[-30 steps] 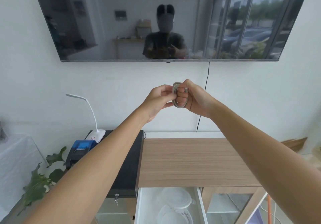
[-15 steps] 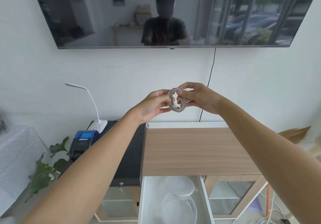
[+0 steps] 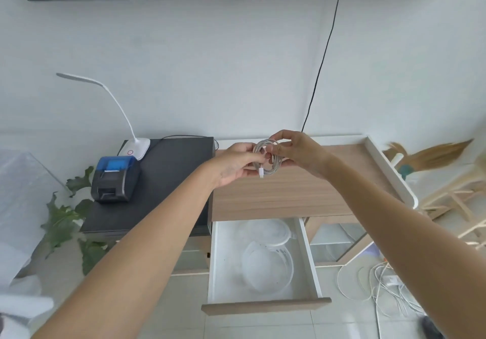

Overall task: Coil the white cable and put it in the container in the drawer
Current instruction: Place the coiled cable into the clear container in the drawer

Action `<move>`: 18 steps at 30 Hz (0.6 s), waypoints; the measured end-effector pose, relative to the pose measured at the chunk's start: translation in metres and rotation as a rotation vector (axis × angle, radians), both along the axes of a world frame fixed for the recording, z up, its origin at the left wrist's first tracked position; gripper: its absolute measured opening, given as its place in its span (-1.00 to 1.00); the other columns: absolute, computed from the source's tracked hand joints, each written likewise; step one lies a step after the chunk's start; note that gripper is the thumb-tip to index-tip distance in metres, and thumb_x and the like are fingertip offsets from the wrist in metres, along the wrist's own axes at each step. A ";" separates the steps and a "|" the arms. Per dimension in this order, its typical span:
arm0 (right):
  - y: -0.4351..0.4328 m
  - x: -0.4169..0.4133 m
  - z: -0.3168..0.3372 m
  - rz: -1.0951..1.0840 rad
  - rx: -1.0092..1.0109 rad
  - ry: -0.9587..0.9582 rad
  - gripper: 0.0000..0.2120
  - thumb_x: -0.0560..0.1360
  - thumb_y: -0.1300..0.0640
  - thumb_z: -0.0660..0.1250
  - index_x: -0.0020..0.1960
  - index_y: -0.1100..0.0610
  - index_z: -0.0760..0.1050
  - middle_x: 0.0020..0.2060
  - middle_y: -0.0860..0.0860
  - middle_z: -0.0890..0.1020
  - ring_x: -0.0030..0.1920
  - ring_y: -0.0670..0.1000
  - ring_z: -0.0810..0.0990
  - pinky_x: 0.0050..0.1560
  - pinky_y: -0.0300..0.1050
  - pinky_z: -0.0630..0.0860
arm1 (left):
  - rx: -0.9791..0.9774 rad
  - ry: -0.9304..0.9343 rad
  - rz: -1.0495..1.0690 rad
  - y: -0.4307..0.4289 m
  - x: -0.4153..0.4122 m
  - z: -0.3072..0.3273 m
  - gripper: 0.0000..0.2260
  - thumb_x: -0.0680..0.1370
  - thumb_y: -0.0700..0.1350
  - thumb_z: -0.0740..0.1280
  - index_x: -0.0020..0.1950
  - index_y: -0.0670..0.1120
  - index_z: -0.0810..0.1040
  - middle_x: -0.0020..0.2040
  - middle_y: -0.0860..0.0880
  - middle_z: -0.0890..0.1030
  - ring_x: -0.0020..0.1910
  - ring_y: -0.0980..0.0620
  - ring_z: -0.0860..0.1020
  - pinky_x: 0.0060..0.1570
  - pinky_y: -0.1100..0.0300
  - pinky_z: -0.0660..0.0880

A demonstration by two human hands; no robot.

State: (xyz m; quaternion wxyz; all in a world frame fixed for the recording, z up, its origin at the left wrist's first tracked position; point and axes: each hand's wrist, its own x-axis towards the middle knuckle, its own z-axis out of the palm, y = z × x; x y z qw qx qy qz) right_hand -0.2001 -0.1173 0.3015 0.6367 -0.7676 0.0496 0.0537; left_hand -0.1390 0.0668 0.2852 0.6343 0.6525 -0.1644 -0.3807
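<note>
- My left hand point(image 3: 234, 163) pinches the left side of the small coil of white cable point(image 3: 268, 159), thumb and fingertips closed on its loops.
- My right hand point(image 3: 297, 154) grips the coil's right side, fingers curled over the top and thumb below, closed tight on the loops.
- The coil is in the air between both hands, above the back edge of the light wooden cabinet top point(image 3: 284, 194); one white plug end point(image 3: 261, 173) hangs down from it.
- Below the front edge of the cabinet top, the white drawer with a wooden front point(image 3: 263, 305) stands pulled open.
- Inside the drawer a round clear plastic container point(image 3: 268, 267) sits near the middle, open on top; I cannot make out anything inside it.
- A round clear lid point(image 3: 271, 229) lies at the drawer's back edge, just beside the container.
- To the left, a black cabinet top point(image 3: 168, 181) carries a blue and black receipt printer point(image 3: 115, 179) at its left edge and a white gooseneck desk lamp point(image 3: 134, 148) at its back left corner.
- Loose white cables point(image 3: 378, 286) lie tangled on the tiled floor to the right of the drawer.
</note>
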 end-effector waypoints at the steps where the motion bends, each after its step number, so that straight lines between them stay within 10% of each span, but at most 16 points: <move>1: -0.001 -0.001 -0.016 -0.012 -0.007 0.026 -0.94 0.55 0.22 0.43 -0.02 0.14 0.54 -0.22 0.06 0.72 -0.26 -0.06 0.69 -0.18 -0.20 0.64 | 0.022 0.022 0.010 -0.001 -0.002 -0.015 -0.85 0.55 -0.32 0.39 0.11 -0.17 0.59 -0.05 -0.11 0.67 -0.13 0.04 0.68 -0.15 0.20 0.61; 9: -0.006 -0.028 -0.163 -0.081 -0.089 0.279 -0.77 0.54 0.37 0.40 0.18 0.25 0.54 -0.01 0.17 0.58 -0.02 0.21 0.65 0.15 0.20 0.61 | 0.208 0.099 0.124 0.002 -0.036 -0.152 -0.69 0.57 -0.30 0.41 0.31 -0.20 0.52 0.08 -0.20 0.67 -0.02 -0.02 0.67 -0.04 0.19 0.64; 18: 0.004 -0.076 -0.334 -0.181 -0.253 0.598 -0.86 0.45 0.23 0.50 -0.03 0.13 0.60 -0.14 0.07 0.70 -0.13 0.06 0.71 -0.25 -0.05 0.70 | 0.619 -0.004 0.045 -0.011 -0.081 -0.319 -0.83 0.53 -0.27 0.40 0.11 -0.17 0.68 -0.10 -0.08 0.69 -0.28 0.00 0.56 -0.23 0.23 0.48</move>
